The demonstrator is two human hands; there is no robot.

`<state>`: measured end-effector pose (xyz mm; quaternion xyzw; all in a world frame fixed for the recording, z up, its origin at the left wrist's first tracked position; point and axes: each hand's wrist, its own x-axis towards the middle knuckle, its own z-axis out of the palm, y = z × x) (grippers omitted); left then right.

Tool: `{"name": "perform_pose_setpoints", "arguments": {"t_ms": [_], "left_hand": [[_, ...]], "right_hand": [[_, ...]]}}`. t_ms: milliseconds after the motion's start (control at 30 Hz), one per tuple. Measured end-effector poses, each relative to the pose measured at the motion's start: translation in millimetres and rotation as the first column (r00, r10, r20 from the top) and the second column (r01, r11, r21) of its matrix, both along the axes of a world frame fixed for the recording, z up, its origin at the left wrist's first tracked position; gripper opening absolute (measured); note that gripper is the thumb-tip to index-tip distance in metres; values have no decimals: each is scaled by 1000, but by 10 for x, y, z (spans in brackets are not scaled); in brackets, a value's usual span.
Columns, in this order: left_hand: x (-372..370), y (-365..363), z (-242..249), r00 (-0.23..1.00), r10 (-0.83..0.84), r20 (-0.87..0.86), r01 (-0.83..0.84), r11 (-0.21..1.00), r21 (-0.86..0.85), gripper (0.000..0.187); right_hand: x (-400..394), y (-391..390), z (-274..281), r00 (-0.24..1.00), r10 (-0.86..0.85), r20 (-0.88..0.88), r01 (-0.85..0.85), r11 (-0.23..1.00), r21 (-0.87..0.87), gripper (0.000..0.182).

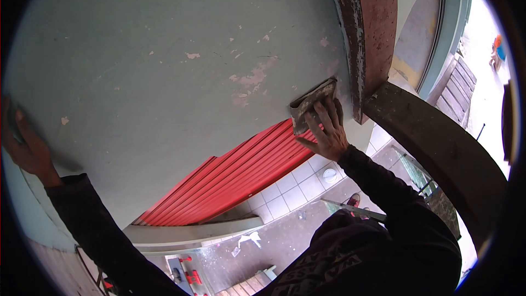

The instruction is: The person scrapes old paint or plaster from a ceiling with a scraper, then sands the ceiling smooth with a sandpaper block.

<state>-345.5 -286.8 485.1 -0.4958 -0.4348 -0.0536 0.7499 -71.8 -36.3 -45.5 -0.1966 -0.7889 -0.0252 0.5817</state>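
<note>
A grey-green painted wall (181, 93) fills the upper view, with pale bare patches and small chips in its paint. My right hand (327, 131) presses a worn, dusty sanding block (313, 101) against it, near the lower right edge by the brown trim. The fingers lie across the block's back, with the thumb at its lower side. Far to the left, my left hand (32, 151) rests on the wall with its fingers stretched out, holding nothing. Part of that hand is lost in the dark rim of the picture.
A red corrugated shutter (235, 172) lies just below the wall. Brown peeling trim (372, 27) and a dark curved beam (438, 137) border the right side. Far down are the tiled floor (293, 186), a white bucket (329, 175) and a red-and-grey object (189, 277). Another person (497, 52) is at far right.
</note>
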Motion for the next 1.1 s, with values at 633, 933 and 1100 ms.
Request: {"name": "perform_pose_setpoints", "arguments": {"t_ms": [633, 933, 1100], "left_hand": [[-876, -380, 369, 966, 32, 256, -115, 943, 312, 67], [-1126, -531, 493, 935, 229, 269, -310, 897, 315, 62], [-562, -368, 274, 878, 462, -124, -437, 880, 184, 46]], "right_hand": [[-131, 16, -558, 993, -26, -118, 2, 980, -199, 79], [-206, 6, -46, 989, -60, -136, 36, 984, -177, 62], [-162, -128, -346, 981, -21, -195, -47, 941, -335, 62]]}}
